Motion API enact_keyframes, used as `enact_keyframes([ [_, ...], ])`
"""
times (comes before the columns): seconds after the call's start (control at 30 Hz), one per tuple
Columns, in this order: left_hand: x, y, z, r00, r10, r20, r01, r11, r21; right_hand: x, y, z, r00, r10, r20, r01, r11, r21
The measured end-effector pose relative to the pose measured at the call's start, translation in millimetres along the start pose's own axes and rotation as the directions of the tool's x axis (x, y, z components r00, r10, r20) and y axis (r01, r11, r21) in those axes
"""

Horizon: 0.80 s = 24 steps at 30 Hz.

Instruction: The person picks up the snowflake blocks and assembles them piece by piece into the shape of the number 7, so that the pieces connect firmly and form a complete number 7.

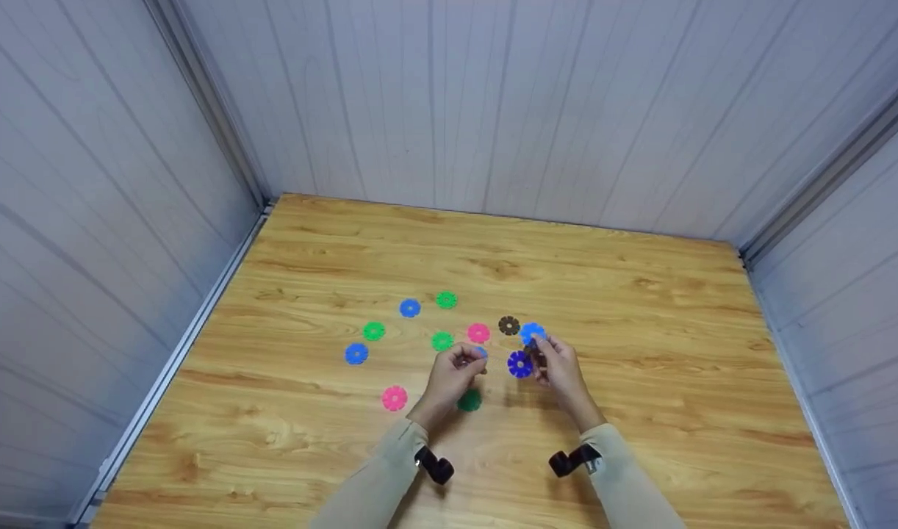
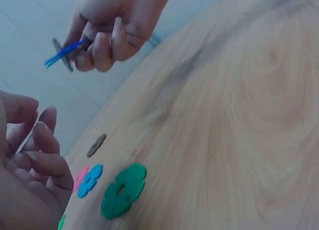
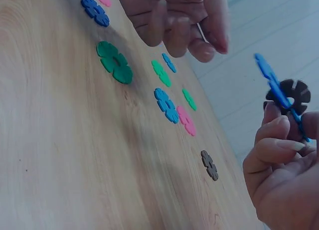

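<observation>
Slotted discs (image 1: pixel 356 353) lie on the counter (image 1: pixel 677 330), ten flat — from the left, two blue, three green, one pink, then near the left hand (image 1: pixel 453 373) a dark green disc (image 1: pixel 471 402), a second pink and a third blue, partly covered, then one brown. That hand's fingers curl close; whether they pinch anything, I cannot tell. The right hand (image 1: pixel 561 366) pinches a cluster (image 1: pixel 520 364) above the counter — blue, indigo, brown, the brown half hidden.

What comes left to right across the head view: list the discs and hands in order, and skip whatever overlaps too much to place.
First blue disc → green disc → pink disc → second blue disc → left hand → flat brown disc → right hand.
</observation>
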<state>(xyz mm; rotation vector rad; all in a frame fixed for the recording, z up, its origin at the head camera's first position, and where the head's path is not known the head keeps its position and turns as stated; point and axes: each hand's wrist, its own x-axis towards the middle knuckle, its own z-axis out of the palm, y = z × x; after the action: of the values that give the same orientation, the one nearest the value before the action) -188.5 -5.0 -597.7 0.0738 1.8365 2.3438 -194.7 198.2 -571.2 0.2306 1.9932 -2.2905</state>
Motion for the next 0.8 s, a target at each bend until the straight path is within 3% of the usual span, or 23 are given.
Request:
enact_keyframes([
  [0.17,-1.0,0.8,-13.9,0.998,0.037,0.049,-0.042,0.993,0.106,1,0,-2,0.999,-0.016,-0.049,0.015,1.0,-0.018],
  [0.23,-1.6,2.2,-19.8,0.992,0.06,0.112,-0.083,0.972,0.219,2,-1,-2,0.998,-0.029,-0.054,0.027,0.999,-0.022],
  [0.27,-2.0,3.3,-22.7,0.986,0.067,0.155,-0.111,0.948,0.298,2,-1,-3,0.998,-0.031,-0.056,0.03,0.999,-0.024],
  [0.33,-3.2,5.8,-28.0,0.968,0.054,0.246,-0.168,0.867,0.47,3,-1,-3,0.998,-0.033,-0.059,0.032,0.999,-0.027],
  [0.43,-5.2,9.1,-32.8,0.939,-0.015,0.344,-0.243,0.677,0.695,3,0,-4,0.998,-0.035,-0.051,0.033,0.999,-0.029],
  [0.5,-6.7,10.6,-33.2,0.924,-0.06,0.378,-0.286,0.55,0.785,3,0,-5,0.998,-0.034,-0.046,0.034,0.999,-0.018],
  [0.57,-8.0,11.1,-31.9,0.917,-0.083,0.39,-0.315,0.447,0.837,3,-1,-5,0.998,-0.036,-0.046,0.035,0.999,-0.003],
  [0.63,-8.8,10.9,-29.9,0.915,-0.083,0.395,-0.336,0.385,0.86,3,-2,-5,0.998,-0.033,-0.048,0.033,0.999,0.009],
  [0.7,-9.4,10.6,-27.9,0.921,-0.081,0.382,-0.332,0.351,0.875,3,-3,-5,0.999,-0.025,-0.049,0.026,0.999,0.021],
  [0.8,-9.5,9.7,-25.9,0.926,-0.089,0.368,-0.317,0.348,0.882,4,-3,-5,0.998,-0.006,-0.055,0.008,0.999,0.036],
])
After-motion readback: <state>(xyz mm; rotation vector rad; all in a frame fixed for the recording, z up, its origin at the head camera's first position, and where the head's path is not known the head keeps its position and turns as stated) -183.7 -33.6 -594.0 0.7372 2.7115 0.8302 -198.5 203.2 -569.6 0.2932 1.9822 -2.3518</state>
